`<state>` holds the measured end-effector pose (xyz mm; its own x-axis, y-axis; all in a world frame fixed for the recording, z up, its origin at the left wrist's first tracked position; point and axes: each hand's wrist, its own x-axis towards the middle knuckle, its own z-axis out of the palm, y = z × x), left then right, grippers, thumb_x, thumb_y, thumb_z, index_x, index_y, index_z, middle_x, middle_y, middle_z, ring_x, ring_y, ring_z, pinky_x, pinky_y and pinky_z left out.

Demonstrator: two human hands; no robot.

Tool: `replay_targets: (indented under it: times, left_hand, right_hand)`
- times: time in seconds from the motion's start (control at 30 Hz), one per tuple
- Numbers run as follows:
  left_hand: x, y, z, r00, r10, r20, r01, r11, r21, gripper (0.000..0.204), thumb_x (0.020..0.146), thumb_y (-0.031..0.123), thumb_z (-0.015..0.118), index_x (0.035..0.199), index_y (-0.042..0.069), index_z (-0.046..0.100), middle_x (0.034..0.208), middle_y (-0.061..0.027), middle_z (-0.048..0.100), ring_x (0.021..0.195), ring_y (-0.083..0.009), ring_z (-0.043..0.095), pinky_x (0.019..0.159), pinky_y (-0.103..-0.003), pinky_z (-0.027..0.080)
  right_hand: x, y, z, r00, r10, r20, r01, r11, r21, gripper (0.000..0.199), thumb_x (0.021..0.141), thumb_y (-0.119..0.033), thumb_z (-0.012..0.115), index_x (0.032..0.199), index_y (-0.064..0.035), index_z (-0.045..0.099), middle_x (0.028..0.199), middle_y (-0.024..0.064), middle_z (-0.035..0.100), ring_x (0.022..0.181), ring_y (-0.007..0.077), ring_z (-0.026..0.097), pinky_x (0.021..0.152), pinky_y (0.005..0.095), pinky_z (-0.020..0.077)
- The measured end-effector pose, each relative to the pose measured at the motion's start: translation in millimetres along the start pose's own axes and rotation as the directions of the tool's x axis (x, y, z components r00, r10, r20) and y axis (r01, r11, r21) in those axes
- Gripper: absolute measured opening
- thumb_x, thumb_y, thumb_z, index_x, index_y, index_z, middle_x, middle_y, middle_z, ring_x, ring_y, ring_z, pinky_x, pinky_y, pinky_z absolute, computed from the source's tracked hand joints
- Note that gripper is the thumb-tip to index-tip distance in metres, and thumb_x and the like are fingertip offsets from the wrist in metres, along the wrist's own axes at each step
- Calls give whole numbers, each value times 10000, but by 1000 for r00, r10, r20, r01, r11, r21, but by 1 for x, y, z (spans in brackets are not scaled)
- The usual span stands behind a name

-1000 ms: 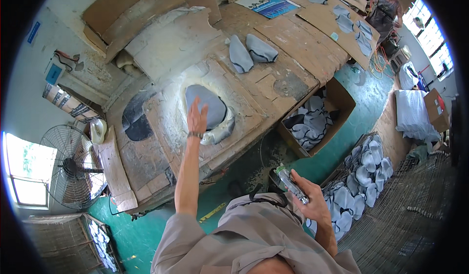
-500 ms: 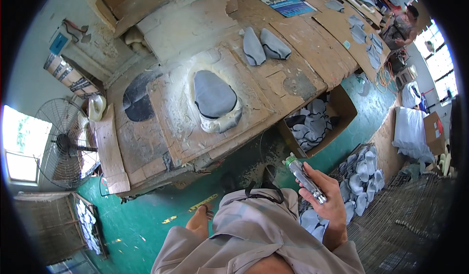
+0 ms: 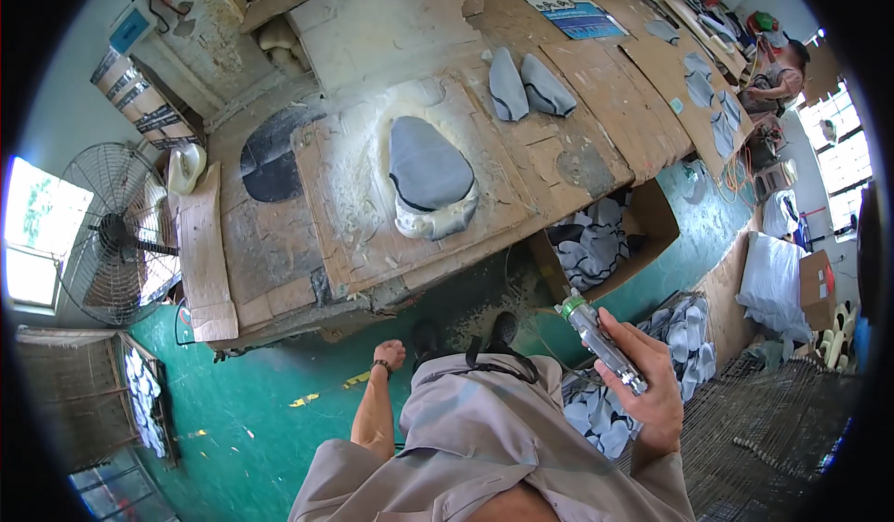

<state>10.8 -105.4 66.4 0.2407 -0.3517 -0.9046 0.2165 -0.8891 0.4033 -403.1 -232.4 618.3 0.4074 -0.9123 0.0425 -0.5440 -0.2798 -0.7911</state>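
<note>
My right hand (image 3: 652,387) is wrapped round a silver, tube-shaped tool (image 3: 603,343) with a green collar at its far end; its exact kind is not clear. The tool points up and left, held in the air in front of my body. Low at my left side hangs my left hand (image 3: 389,354), its fingers curled in, with nothing visible in it. On the bench ahead, a grey, dark-edged pad (image 3: 430,163) lies over a pale shaped form (image 3: 436,222), apart from both hands. Two more grey pieces, a left one (image 3: 507,84) and a right one (image 3: 548,87), lie beyond it.
Cardboard covers the bench (image 3: 596,84). A carton (image 3: 643,247) of grey pieces stands below its front edge, and a heap of grey pieces (image 3: 684,336) lies at right. A wire-guarded fan (image 3: 114,233) stands at left. Another person (image 3: 780,80) is at the far right.
My left hand has swung forward from beside my body and its fingers now look curled. My right hand, still holding the tool, sits slightly further right. The whole view has shifted a little.
</note>
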Motion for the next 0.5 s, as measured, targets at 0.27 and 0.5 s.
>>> replay_targets:
  times: [0.27,0.5]
  left_hand:
    - [8,8,5,1000,-1,30,0,1000,22,243,995,276,650,1173,118,702,955,-23,740,762,-156,689,596,-363,564]
    - [8,-27,-4,998,-61,-23,63,993,99,260,979,274,648,1182,128,717,969,-53,754,809,-206,725,691,-457,611]
  right_hand:
    - [-1,-12,1,995,83,48,-83,997,-5,632,815,29,696,1425,65,538,1095,220,693,944,315,712,855,338,536]
    - [11,-25,-5,997,43,65,-38,996,-85,630,795,39,706,1406,68,555,1024,211,678,883,316,687,810,338,528]
